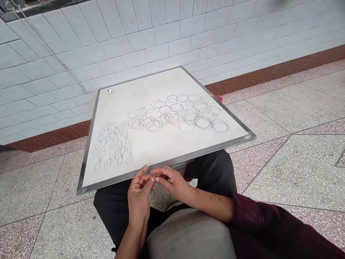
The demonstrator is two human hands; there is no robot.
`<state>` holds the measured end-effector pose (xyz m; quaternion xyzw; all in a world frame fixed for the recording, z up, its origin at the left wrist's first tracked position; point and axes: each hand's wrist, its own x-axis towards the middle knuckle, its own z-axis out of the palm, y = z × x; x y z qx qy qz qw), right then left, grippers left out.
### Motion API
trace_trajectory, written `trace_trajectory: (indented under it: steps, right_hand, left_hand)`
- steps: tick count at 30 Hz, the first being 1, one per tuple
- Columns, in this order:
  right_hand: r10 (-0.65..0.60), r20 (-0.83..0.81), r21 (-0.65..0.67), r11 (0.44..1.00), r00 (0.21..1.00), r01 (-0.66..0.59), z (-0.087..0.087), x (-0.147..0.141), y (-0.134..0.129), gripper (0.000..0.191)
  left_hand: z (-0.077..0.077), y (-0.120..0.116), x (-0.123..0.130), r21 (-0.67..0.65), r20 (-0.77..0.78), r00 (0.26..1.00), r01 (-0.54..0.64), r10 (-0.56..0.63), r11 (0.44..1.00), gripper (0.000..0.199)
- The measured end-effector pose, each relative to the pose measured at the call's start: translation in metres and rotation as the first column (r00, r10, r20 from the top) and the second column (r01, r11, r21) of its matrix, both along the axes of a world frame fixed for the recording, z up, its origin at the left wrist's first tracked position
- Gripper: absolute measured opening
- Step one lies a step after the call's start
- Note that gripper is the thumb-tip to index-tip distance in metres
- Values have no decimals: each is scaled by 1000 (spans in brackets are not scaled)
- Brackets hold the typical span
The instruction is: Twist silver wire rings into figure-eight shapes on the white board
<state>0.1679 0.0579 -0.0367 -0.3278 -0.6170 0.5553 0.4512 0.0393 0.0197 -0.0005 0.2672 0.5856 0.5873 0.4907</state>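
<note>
Just off the table's near edge, my left hand (140,192) and my right hand (172,181) meet, both pinching a thin wire loop (151,163). Part of the loop stands up above the fingertips; the rest is hidden by the fingers. A pale wrap covers the tip of one left finger. On the white table (151,144), many thin wire rings (187,126) lie overlapping at the centre and right. Several wires twisted into figure-eights (129,155) lie in rows at the left.
A small white and red object (110,92) sits at the table's far left corner. The metal-edged table stands by a white tiled wall (140,39). Below are my knees in dark trousers and a speckled stone floor (304,169).
</note>
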Motion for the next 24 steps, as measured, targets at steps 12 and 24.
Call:
trace_trajectory:
  steps: [12, 24]
  right_hand:
    - [77, -65, -151, 985, 995, -86, 4, 1, -1, 27]
    - [96, -189, -96, 989, 977, -115, 1, -1, -1, 23]
  left_hand:
    - [5, 3, -4, -29, 94, 995, -44, 46, 999, 52]
    - [4, 4, -3, -9, 85, 996, -16, 16, 1000, 53]
